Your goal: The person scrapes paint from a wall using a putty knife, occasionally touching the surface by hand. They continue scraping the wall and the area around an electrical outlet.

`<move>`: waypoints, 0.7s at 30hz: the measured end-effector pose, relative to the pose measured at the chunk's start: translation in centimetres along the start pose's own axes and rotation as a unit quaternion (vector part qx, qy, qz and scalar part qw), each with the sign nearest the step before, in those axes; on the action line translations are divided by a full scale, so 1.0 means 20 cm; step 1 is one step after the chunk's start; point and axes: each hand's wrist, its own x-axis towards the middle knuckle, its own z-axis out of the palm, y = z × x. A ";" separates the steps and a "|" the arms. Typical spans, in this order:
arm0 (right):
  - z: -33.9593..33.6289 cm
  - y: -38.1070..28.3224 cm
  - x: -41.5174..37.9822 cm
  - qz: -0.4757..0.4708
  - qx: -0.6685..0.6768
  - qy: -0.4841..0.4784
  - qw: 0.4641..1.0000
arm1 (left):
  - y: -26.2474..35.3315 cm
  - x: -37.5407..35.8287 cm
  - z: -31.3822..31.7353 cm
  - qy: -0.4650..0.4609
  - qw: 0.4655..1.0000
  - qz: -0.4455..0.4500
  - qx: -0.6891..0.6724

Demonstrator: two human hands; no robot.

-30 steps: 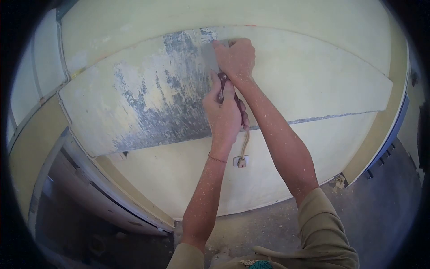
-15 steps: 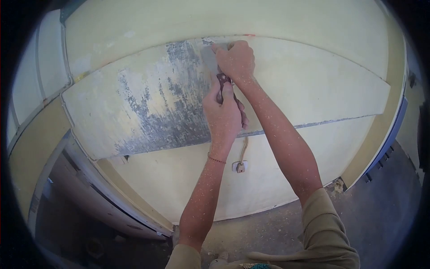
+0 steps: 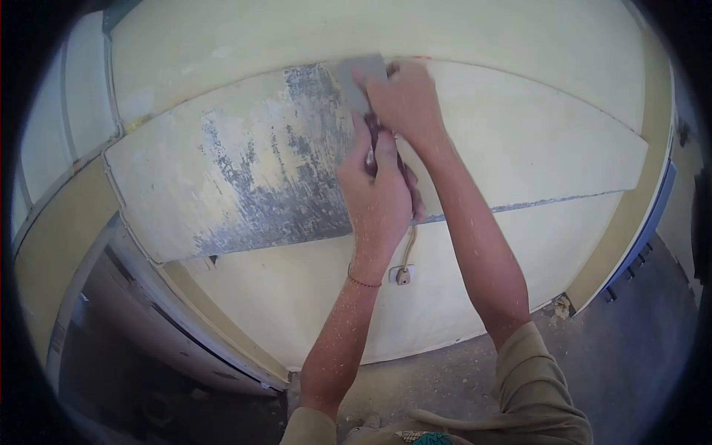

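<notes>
A scraper [image 3: 363, 78] with a wide grey blade lies against the top part of a pale yellow panel [image 3: 519, 141]. Its dark handle sits in my left hand [image 3: 380, 185], whose fingers are wrapped round it. Just above and to the right, my right hand [image 3: 404, 100] is closed on the blade's right side, a finger pressed on its face. Left of the blade, the panel shows a grey, streaky scraped patch [image 3: 297, 178] with paint partly gone. Small pale flakes dot both forearms.
Below the panel, a cable runs to a wall socket [image 3: 403, 275]. A dark opening with a door [image 3: 178, 326] is at lower left. Grey concrete floor [image 3: 475, 378] lies below, with debris [image 3: 561, 305] in the corner. A blue edge [image 3: 645, 222] stands at right.
Both hands and the scraper have moved slightly right, and the blade has gone up, its top now reaching past the panel's upper edge.
</notes>
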 end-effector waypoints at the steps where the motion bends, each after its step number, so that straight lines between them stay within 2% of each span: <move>1: 0.00 0.04 -0.07 0.020 0.026 -0.066 0.997 | -0.03 -0.02 -0.02 0.001 0.999 -0.039 -0.012; 2: 0.00 0.05 -0.14 0.019 0.027 -0.068 0.997 | -0.06 -0.02 -0.04 0.001 0.997 -0.078 -0.023; 4: 0.00 0.08 -0.22 0.149 0.209 -0.224 0.940 | -0.09 0.00 -0.08 -0.001 0.996 -0.084 -0.029; 9: 0.04 0.06 -0.24 0.196 0.330 -0.208 0.900 | -0.16 0.07 -0.11 -0.013 0.997 -0.071 -0.011; 11: 0.06 0.08 -0.22 0.204 0.365 -0.213 0.883 | -0.14 0.07 -0.11 -0.020 0.995 -0.078 -0.051; 13: 0.14 0.19 -0.16 0.160 0.271 -0.178 0.932 | -0.17 0.07 -0.11 -0.019 0.996 -0.076 -0.041; 17: 0.15 0.11 -0.14 0.160 0.174 -0.166 0.958 | -0.19 0.08 -0.11 -0.010 0.997 -0.073 -0.032; 18: 0.19 0.13 -0.07 0.005 0.000 -0.148 0.989 | -0.18 0.13 -0.12 -0.010 0.997 -0.075 -0.033; 19: 0.23 0.14 0.01 -0.150 -0.173 -0.125 0.965 | -0.15 0.21 -0.14 -0.030 0.998 -0.049 -0.023; 21: 0.24 0.01 0.30 -0.223 -0.298 -0.155 0.915 | -0.08 0.35 -0.11 -0.053 0.998 -0.014 -0.014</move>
